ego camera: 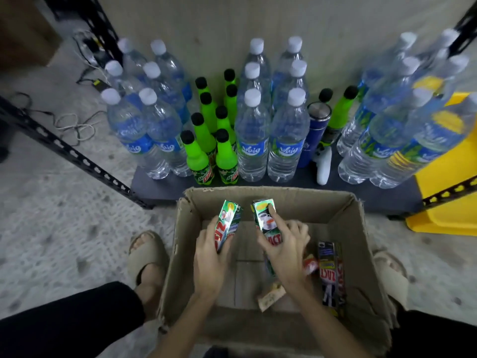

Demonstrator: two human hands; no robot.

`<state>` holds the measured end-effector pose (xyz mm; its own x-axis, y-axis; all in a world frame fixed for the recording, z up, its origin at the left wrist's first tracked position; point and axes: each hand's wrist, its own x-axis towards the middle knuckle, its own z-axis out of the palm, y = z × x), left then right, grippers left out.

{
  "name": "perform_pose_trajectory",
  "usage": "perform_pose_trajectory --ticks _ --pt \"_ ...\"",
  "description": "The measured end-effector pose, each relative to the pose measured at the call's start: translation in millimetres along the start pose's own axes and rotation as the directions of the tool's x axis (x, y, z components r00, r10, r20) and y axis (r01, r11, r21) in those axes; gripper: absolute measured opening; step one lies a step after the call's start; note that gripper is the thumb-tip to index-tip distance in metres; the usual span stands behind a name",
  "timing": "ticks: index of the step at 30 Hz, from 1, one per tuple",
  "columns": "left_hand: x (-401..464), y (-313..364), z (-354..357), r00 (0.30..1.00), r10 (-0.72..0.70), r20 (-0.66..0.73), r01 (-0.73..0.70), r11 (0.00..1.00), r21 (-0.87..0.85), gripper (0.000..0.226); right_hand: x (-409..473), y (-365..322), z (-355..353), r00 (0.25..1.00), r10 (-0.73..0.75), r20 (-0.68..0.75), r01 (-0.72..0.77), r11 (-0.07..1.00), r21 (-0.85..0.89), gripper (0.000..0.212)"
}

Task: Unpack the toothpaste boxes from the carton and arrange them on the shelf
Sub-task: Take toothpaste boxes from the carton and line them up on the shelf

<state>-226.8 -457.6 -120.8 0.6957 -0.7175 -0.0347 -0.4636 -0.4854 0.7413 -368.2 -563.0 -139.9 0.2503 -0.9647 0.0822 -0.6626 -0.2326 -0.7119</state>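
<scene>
I am gripping one green toothpaste box in each hand. My left hand [210,257] is wrapping its fingers round the lower half of the left toothpaste box [228,224], with the top end sticking up and tilting away from me. My right hand [286,250] is clasping the right toothpaste box [265,220], my forefinger lying straight along its face toward the top end and the other fingers curling round its side. The two boxes are standing close together but apart, both inside the cardboard carton [356,218], lifted off its floor.

Below and to the right of my right hand, more toothpaste boxes [331,272] are lying against the carton's right wall, dark ones with red lettering, with a small red pack [311,264] just beside my wrist. A pale torn scrap [271,297] is lying on the carton floor under my right forearm.

Beyond my knuckles, just past the carton's far wall, the dark shelf board [160,180] is carrying rows of water bottles [251,140], green soda bottles [225,158], a blue can [313,130] and a white handle-shaped object [324,166].

I judge this to be the lifting-out step, partway through unpacking. Next I am needing to raise both boxes over the far wall and find bare board, which looks scarce: only the narrow front strip shows free, so placing calls for care not to knock the bottles.
</scene>
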Motion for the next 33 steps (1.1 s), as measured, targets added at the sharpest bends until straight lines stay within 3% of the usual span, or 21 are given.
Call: perform_pose_trajectory --ticks 10,20,26,33 --pt "15 94 -94 0.962 0.182 -0.205 -0.215 0.965 -0.151 0.052 28 -87 -98 0.965 -0.225 -0.132 0.238 0.967 0.094 0.070" --pt "15 192 -212 0.882 0.364 -0.300 -0.422 0.893 -0.156 0.045 41 -197 -209 0.839 -0.501 -0.211 0.532 0.836 0.132 0.062" --pt "18 245 -295 0.785 0.478 -0.393 -0.547 0.833 -0.079 0.048 54 -276 -287 0.775 -0.610 -0.163 0.630 0.766 0.126 0.064" --pt "44 287 -377 0.628 0.626 -0.463 -0.587 0.771 0.247 0.043 83 -364 -349 0.698 -0.709 -0.100 0.716 0.693 0.085 0.060"
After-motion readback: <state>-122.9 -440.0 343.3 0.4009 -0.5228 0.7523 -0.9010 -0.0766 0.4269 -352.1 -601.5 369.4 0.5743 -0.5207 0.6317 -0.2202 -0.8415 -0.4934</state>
